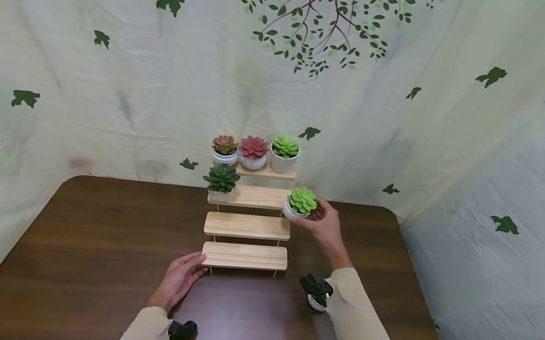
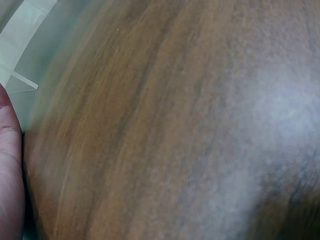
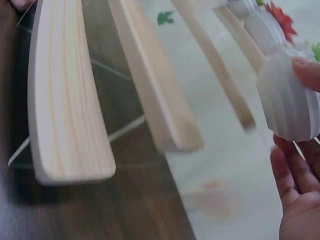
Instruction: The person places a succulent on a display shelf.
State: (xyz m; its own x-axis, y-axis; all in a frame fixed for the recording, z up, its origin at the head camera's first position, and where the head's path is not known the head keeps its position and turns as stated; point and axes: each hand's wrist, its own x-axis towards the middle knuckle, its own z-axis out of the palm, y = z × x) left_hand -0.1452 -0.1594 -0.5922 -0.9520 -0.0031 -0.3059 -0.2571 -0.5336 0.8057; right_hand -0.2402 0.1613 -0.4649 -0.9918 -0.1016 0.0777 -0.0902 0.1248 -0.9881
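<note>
My right hand (image 1: 326, 226) grips a white ribbed pot holding a light green artificial succulent (image 1: 302, 200), near the right end of the second tier from the top. In the right wrist view, the thumb lies on the pot (image 3: 287, 100) while other fingers are under and beside it. My left hand (image 1: 181, 275) holds the front left corner of the lowest tier of a wooden stepped shelf (image 1: 245, 256). A dark green potted succulent (image 1: 221, 179) stands at the second tier's left end. Three more, reddish-brown (image 1: 225, 145), pink-red (image 1: 253, 148) and bright green (image 1: 285, 146), line the top tier.
Another potted plant (image 1: 318, 301) stands on the brown table (image 1: 109, 239), partly hidden by the right sleeve and wrist strap. A white curtain (image 1: 121, 83) with printed leaves hangs behind the table. The two lower tiers are bare wood on thin wire legs.
</note>
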